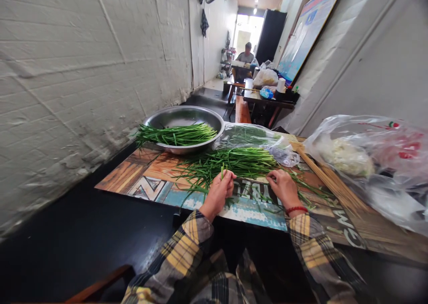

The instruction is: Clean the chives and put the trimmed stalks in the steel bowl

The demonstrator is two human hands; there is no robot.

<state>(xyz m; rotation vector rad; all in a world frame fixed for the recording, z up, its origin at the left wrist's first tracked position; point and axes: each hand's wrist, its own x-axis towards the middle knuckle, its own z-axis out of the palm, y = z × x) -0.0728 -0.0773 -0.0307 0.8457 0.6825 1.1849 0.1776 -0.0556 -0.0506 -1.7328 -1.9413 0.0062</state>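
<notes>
Head view: your left hand (218, 191) pinches a few green stalks (223, 170); your right hand's (284, 188) fingers curl inward, on what I cannot tell. The loose pile (239, 160) lies at twelve o'clock, just beyond them; a sleeve (183, 246) catching its trailing leaves could drag them off the worktop (247, 212). At eleven, greens (182, 134) overhang the bowl's (183, 149) rim, so a bump might spill them.

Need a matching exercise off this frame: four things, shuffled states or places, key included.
1. Left hand
2. Right hand
3. Metal bowl
4. Thin sticks

A. Has green leaves inside, some over the rim
B. Tan, lying beside a clear plastic bag
C. Red bracelet at its wrist
D. Holding a green stem

Pairs: 1-D, 2-C, 3-A, 4-B
</notes>
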